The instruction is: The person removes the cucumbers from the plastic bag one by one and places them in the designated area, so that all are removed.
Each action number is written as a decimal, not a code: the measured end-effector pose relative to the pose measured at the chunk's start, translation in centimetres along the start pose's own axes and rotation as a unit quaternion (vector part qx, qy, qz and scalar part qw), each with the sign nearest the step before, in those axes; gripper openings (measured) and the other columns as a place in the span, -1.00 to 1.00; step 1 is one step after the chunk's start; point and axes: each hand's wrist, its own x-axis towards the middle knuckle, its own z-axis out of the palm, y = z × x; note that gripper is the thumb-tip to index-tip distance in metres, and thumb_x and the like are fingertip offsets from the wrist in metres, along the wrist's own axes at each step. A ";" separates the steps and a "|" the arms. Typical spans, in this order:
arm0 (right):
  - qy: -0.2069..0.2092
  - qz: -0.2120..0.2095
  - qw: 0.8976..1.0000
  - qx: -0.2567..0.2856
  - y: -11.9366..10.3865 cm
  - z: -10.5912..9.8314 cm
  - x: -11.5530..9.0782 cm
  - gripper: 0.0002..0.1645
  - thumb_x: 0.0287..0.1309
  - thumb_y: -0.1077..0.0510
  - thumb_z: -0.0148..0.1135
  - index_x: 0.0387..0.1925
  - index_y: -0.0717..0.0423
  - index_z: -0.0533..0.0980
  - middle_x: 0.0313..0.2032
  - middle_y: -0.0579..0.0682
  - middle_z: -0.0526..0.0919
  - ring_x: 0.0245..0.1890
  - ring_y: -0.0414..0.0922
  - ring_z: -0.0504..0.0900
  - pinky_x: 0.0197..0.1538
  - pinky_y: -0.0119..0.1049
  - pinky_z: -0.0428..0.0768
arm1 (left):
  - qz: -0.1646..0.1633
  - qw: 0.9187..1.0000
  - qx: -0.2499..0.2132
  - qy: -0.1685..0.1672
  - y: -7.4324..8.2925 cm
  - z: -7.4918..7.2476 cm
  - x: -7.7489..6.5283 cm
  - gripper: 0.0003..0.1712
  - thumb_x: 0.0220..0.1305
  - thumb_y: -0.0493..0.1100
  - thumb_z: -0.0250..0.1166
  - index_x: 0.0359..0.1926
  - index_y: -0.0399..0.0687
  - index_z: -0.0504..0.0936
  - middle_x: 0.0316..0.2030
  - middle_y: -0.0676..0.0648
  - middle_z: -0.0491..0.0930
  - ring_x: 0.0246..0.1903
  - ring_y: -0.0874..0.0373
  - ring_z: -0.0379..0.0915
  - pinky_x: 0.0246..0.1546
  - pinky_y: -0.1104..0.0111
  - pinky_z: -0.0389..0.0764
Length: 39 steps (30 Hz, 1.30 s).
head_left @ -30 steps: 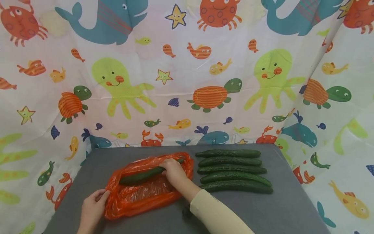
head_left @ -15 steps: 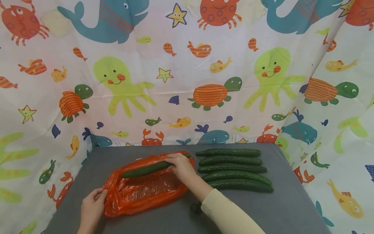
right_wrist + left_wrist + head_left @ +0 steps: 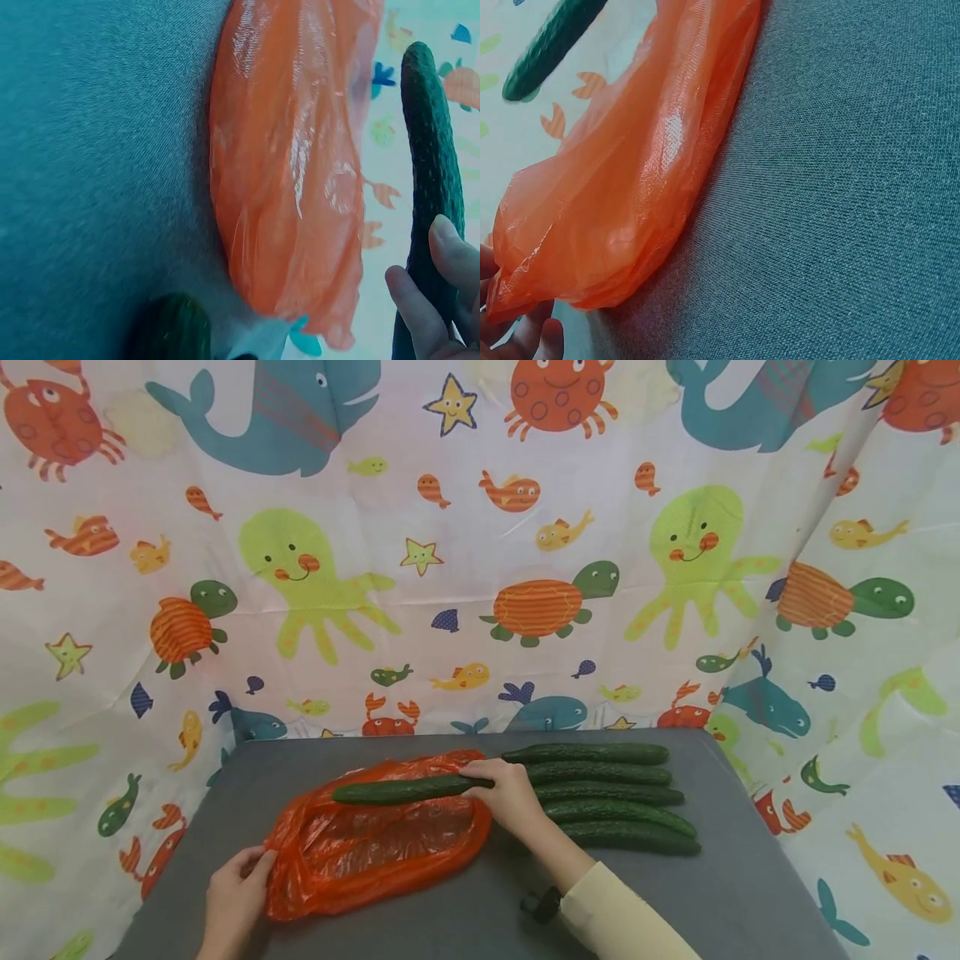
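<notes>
A long dark green cucumber [image 3: 405, 790] is held by one end in my right hand [image 3: 510, 797], thumb and fingers around it in the right wrist view. It hangs above the orange plastic bag [image 3: 375, 881], whose mouth spreads wide on the table. At the bag's left end, my left hand [image 3: 236, 893] pinches the rim between thumb and fingers. The left wrist view shows those fingers [image 3: 532, 326] at the gathered orange film, with the raised cucumber [image 3: 551, 49] beyond. No cucumber shows inside the bag in the head view.
Several cucumbers [image 3: 622, 795] lie side by side in a stack of rows right of the bag, their left ends partly behind my right hand. The grey table [image 3: 420, 935] meets a patterned cloth [image 3: 450, 610] at its back and sides. A black wrist device [image 3: 542, 906] hangs under the right sleeve.
My right hand has lifted the cucumber up out of the bag and carried it to the right. The left hand stays at the bag's left edge.
</notes>
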 end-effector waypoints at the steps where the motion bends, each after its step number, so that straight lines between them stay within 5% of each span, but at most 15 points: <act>1: 0.003 -0.002 1.000 0.002 0.1 -0.3 -0.3 -0.57 0.08 0.20 0.49 0.05 -0.02 0.71 0.06 0.03 0.73 0.14 0.02 0.65 0.13 -0.02 0.62 | -0.001 1.000 0.001 0.002 -0.1 0.0 0.0 -0.34 0.53 0.20 0.05 0.24 -0.31 0.50 0.10 -0.40 0.56 -0.02 -0.18 0.56 -0.33 0.23 0.66; 20: 0.026 0.123 0.992 0.007 5.2 -8.4 -7.2 -0.55 -0.04 0.12 0.58 -0.02 -0.14 0.74 0.04 -0.10 0.75 0.16 -0.03 0.66 0.12 -0.06 0.63 | -0.008 1.000 -0.002 0.000 -0.4 0.1 -0.1 -0.31 0.51 0.23 0.05 0.23 -0.32 0.51 0.08 -0.40 0.56 -0.06 -0.15 0.56 -0.37 0.28 0.62; 25: 0.000 0.145 0.989 0.005 6.7 -10.5 -9.1 -0.54 -0.06 0.06 0.58 -0.02 -0.17 0.74 0.04 -0.09 0.74 0.16 0.00 0.65 0.06 -0.13 0.66 | 0.009 1.000 0.000 0.003 -0.6 0.2 0.1 -0.31 0.50 0.24 0.07 0.21 -0.32 0.53 0.07 -0.41 0.57 -0.06 -0.17 0.57 -0.34 0.25 0.64; 31: -0.048 0.167 0.985 0.003 8.3 -13.0 -11.2 -0.53 -0.07 -0.02 0.58 -0.02 -0.15 0.74 0.03 -0.11 0.75 0.19 0.04 0.63 0.03 -0.18 0.67 | -0.010 1.000 -0.010 -0.002 -0.4 0.2 0.2 -0.35 0.53 0.19 0.05 0.24 -0.31 0.50 0.11 -0.41 0.54 -0.03 -0.16 0.56 -0.34 0.26 0.65; 39: -0.054 0.207 0.977 -0.019 9.9 -15.5 -13.7 -0.52 -0.09 -0.04 0.59 -0.03 -0.16 0.74 0.02 -0.08 0.76 0.19 0.10 0.62 0.04 -0.12 0.66 | -0.004 1.000 -0.006 -0.003 -0.4 0.4 0.3 -0.34 0.52 0.20 0.05 0.24 -0.30 0.51 0.12 -0.41 0.54 -0.02 -0.17 0.56 -0.33 0.24 0.67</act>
